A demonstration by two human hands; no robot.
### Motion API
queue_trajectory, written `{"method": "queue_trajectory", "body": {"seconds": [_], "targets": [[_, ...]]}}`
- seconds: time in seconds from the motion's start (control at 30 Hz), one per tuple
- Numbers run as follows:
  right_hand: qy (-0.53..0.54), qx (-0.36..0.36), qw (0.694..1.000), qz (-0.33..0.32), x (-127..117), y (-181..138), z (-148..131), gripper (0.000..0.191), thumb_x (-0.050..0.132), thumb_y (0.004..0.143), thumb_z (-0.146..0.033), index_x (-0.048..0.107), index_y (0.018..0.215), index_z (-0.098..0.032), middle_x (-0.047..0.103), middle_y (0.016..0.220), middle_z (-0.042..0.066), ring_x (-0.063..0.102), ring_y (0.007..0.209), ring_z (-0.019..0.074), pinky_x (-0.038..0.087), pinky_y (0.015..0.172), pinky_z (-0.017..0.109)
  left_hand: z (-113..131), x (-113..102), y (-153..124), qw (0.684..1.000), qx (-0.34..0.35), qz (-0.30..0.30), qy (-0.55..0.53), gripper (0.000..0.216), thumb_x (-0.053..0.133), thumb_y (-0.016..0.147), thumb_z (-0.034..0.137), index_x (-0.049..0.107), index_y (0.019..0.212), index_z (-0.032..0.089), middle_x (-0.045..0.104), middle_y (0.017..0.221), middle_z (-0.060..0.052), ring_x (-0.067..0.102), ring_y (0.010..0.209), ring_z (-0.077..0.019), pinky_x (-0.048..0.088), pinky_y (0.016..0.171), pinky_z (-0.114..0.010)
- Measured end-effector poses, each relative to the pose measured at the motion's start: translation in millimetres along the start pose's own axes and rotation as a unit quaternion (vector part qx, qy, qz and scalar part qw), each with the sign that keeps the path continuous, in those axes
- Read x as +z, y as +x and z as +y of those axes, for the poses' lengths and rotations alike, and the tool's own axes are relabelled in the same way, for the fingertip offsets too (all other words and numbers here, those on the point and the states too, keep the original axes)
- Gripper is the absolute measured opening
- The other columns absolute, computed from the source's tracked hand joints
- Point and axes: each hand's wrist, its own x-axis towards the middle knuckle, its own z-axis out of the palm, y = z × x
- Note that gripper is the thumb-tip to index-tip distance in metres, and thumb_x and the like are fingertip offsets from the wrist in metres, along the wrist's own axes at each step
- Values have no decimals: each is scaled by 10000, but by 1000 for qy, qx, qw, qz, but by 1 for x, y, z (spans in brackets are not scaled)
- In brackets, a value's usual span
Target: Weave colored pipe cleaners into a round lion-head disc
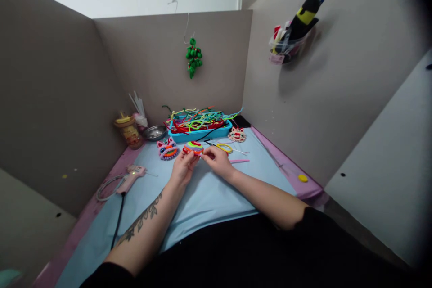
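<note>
In the middle of the table, my left hand [184, 167] is closed on a rounded, fuzzy pipe-cleaner piece [193, 146] in orange, red, purple and yellow-green. My right hand [219, 162] pinches at the near right edge of this piece; exactly what lies between its fingertips is too small to make out. Just left of the piece lies a purple pipe-cleaner animal head [168, 149] with pointed ears. Beyond my right hand are yellow-handled scissors [224, 147]. A pink stick-like tool [240, 161] lies beside that hand.
A blue tray [199, 135] heaped with pipe cleaners stands at the back, near a metal bowl [155, 132] and a drink cup [129, 132]. A pale animal head [237, 134] lies right of the tray. On the left rests a corded glue gun [131, 179]. Grey partitions [175, 67] enclose the table.
</note>
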Motion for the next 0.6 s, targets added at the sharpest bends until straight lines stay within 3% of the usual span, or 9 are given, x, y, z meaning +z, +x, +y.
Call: {"method": "queue_trajectory", "body": {"seconds": [0.33, 0.43, 0.6], "targets": [[16, 29, 999, 3, 1, 3, 5, 112, 539, 812, -274, 544, 750, -180, 551, 704, -6, 505, 680, 131, 394, 629, 241, -3, -2, -1, 999, -33, -10, -1, 250, 722, 677, 151, 604, 898, 143, 703, 832, -35, 658, 742, -116, 506, 768, -246], [15, 18, 1000, 21, 0, 2, 4, 104, 566, 795, -248, 557, 873, -180, 553, 803, 12, 510, 713, 135, 422, 657, 252, -1, 0, -1, 999, -50, -6, -8, 222, 690, 706, 131, 604, 910, 143, 702, 839, -35, 659, 741, -111, 517, 748, -231], [8, -17, 1000, 6, -6, 3, 0, 293, 581, 796, -221, 574, 1089, -209, 526, 1068, 76, 530, 919, 172, 462, 806, 309, 1, 0, -4, 996, -84, -5, -19, 178, 643, 746, 100, 603, 914, 142, 694, 826, -29, 654, 717, -97, 532, 717, -213]]}}
